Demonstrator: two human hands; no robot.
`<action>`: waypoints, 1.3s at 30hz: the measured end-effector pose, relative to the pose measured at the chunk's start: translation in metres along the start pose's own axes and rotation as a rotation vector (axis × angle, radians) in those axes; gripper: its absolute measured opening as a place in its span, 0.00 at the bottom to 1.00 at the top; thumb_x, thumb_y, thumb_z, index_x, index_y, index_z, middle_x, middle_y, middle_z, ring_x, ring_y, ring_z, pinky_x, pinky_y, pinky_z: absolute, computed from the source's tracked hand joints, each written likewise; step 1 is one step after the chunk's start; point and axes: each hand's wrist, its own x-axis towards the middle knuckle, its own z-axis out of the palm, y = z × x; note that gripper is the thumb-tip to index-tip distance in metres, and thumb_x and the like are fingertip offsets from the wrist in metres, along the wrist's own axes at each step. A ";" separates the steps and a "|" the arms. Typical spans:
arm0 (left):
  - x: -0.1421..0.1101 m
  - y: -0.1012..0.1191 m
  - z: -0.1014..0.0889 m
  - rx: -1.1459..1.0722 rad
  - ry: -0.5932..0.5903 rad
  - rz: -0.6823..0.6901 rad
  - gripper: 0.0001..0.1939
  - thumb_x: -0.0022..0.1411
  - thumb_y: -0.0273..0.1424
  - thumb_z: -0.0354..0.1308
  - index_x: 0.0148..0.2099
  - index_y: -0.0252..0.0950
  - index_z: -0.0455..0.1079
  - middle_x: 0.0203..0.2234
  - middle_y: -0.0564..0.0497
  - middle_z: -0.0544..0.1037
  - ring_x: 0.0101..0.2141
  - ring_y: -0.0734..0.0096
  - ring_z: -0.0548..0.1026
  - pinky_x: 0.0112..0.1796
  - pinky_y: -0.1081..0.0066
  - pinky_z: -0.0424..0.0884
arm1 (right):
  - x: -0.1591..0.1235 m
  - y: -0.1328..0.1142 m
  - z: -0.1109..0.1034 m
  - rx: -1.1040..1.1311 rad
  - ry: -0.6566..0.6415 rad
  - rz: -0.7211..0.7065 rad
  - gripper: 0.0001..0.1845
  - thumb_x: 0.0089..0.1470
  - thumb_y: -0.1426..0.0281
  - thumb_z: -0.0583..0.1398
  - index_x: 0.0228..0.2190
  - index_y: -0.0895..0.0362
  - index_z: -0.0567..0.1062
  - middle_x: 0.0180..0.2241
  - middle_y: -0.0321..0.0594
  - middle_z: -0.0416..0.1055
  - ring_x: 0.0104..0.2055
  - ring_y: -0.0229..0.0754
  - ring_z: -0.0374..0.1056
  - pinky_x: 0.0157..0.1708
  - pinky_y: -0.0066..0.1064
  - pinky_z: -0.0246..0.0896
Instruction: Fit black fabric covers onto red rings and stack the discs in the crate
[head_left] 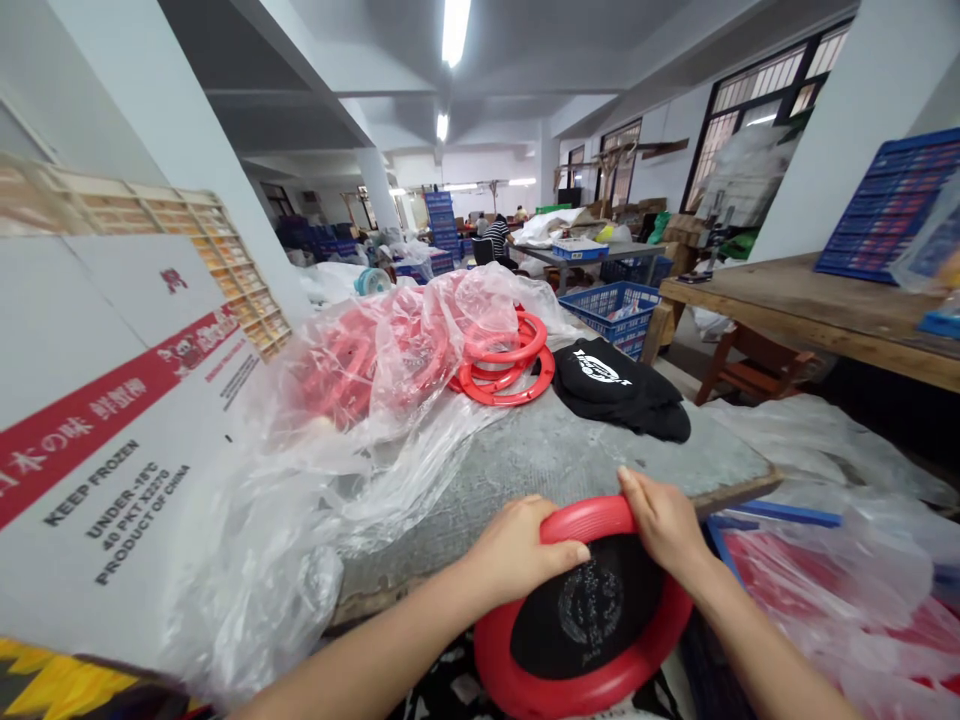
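My left hand (521, 555) and my right hand (660, 525) both grip the top rim of a red plastic ring (525, 675), which has black printed fabric (592, 610) stretched across its middle. The ring is held upright at the near edge of a grey padded table (555, 460). Both hands have fingers curled over the rim and pressing on the fabric. A stack of bare red rings (506, 370) lies farther back on the table, beside a pile of black fabric pieces (622, 390) with a white logo.
A clear plastic bag of red rings (360, 365) spreads over the table's left. A big white cardboard box (112, 420) stands at the left. At the right are a wooden bench (810, 310), blue crates (619, 310) and more bagged red parts (840, 600). A seated person (496, 238) works far back.
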 end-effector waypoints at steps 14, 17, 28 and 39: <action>-0.004 0.008 0.019 -0.058 0.112 0.061 0.16 0.55 0.45 0.65 0.33 0.36 0.73 0.30 0.53 0.72 0.32 0.68 0.71 0.34 0.69 0.60 | -0.004 -0.029 -0.027 -0.216 0.045 -0.366 0.35 0.70 0.48 0.37 0.24 0.54 0.68 0.23 0.38 0.70 0.25 0.41 0.66 0.27 0.33 0.44; -0.001 0.017 0.023 -0.016 0.083 0.050 0.16 0.55 0.45 0.65 0.34 0.37 0.73 0.31 0.53 0.74 0.32 0.67 0.71 0.34 0.69 0.61 | -0.008 -0.028 -0.025 -0.246 0.116 -0.386 0.36 0.71 0.51 0.36 0.22 0.54 0.69 0.20 0.40 0.70 0.23 0.40 0.66 0.27 0.33 0.44; -0.009 -0.014 0.051 -0.269 0.201 0.105 0.21 0.62 0.45 0.62 0.52 0.38 0.74 0.43 0.48 0.77 0.45 0.60 0.75 0.48 0.64 0.68 | 0.002 0.034 -0.032 -0.125 0.143 0.062 0.39 0.63 0.41 0.36 0.21 0.52 0.68 0.20 0.43 0.72 0.23 0.46 0.66 0.26 0.33 0.45; -0.031 0.008 -0.008 -0.123 0.152 0.056 0.13 0.59 0.40 0.63 0.44 0.39 0.78 0.37 0.51 0.77 0.40 0.64 0.74 0.41 0.69 0.67 | -0.022 0.033 -0.022 0.338 0.112 0.108 0.36 0.62 0.38 0.42 0.20 0.53 0.61 0.20 0.37 0.62 0.24 0.41 0.59 0.27 0.32 0.54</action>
